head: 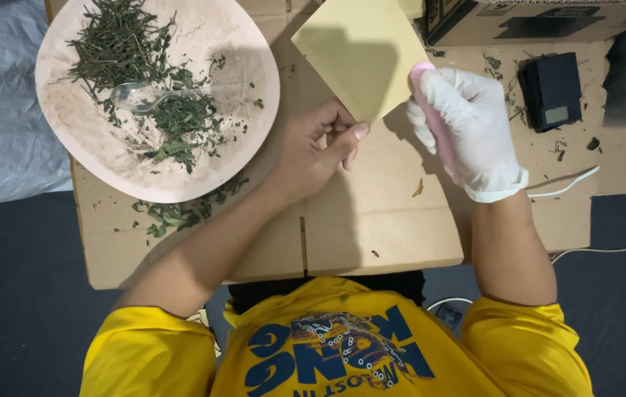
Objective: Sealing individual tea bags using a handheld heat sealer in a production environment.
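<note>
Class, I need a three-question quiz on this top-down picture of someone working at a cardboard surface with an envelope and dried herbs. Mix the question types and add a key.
1. True or false: the right hand wears a white glove.
2. Which hand pinches the lower corner of the yellow envelope? A) left hand B) right hand C) neither
3. Fill in: a clear plastic ______ lies among the dried herbs on the round plate.

Key
1. True; it also grips a pink tool beside the envelope's edge.
2. A; its fingers close on the corner.
3. spoon
</note>
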